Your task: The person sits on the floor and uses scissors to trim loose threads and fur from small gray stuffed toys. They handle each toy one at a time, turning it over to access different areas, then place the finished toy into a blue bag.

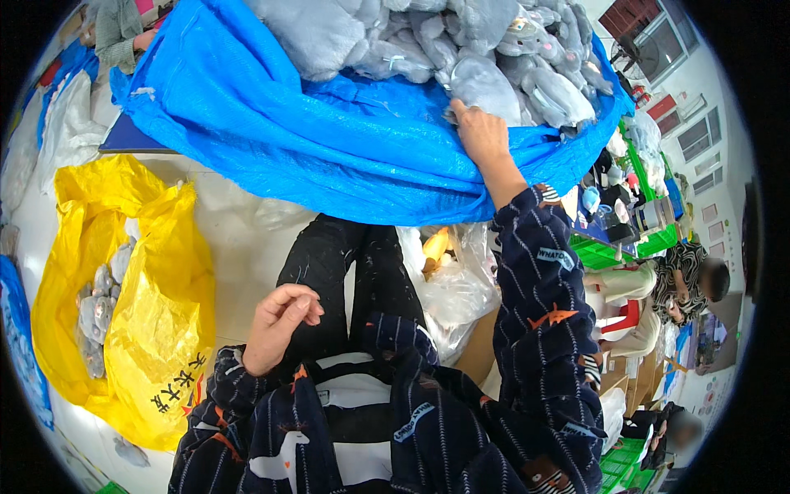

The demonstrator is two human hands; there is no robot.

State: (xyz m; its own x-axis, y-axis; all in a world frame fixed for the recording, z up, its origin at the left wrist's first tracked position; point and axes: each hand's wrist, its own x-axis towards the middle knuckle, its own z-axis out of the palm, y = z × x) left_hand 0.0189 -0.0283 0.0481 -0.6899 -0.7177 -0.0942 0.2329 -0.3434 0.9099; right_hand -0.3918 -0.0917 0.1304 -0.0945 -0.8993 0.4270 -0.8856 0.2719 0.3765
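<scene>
Many fuzzy grey plush toys (494, 82) under right hand (481, 136).

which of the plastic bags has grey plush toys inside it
The yellow bag at the person's left: grey toys show through its open mouth. The clear bag by the knees holds something yellow instead, and the blue sheet is no bag.

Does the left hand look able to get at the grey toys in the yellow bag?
Probably yes. The left hand hangs empty over the lap, the yellow bag lies open just to its left, and nothing sits between it and the grey toys.
</scene>
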